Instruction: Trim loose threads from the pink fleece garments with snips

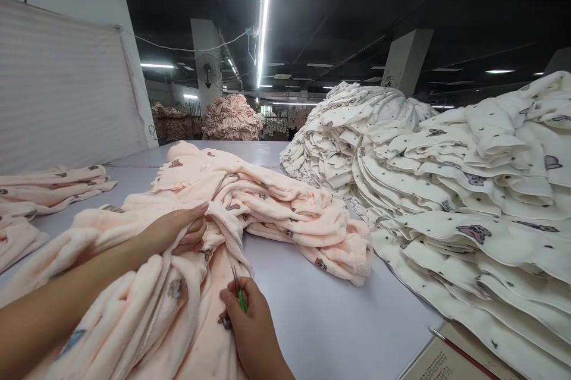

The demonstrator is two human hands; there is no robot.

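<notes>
A pink fleece garment [147, 302] with small brown animal prints lies bunched on the table in front of me. My left hand [190, 231] is closed on a fold of it, the fingertips hidden partly by the cloth. Lower and to the right, my right hand [250, 314] grips small thread snips [241, 299] with green on the handle. The narrow metal points stick up in front of the garment's edge. Behind both hands, more pink fleece [285, 213] stretches to the right in loose folds.
Tall stacks of white printed fleece [446, 190] fill the right side. At the lower right lie a pen [464, 353] and a brown printed sheet [439, 362]. More pink cloth [57, 190] rests at left on the pale table [312, 302]. A pink heap [234, 118] stands farther back.
</notes>
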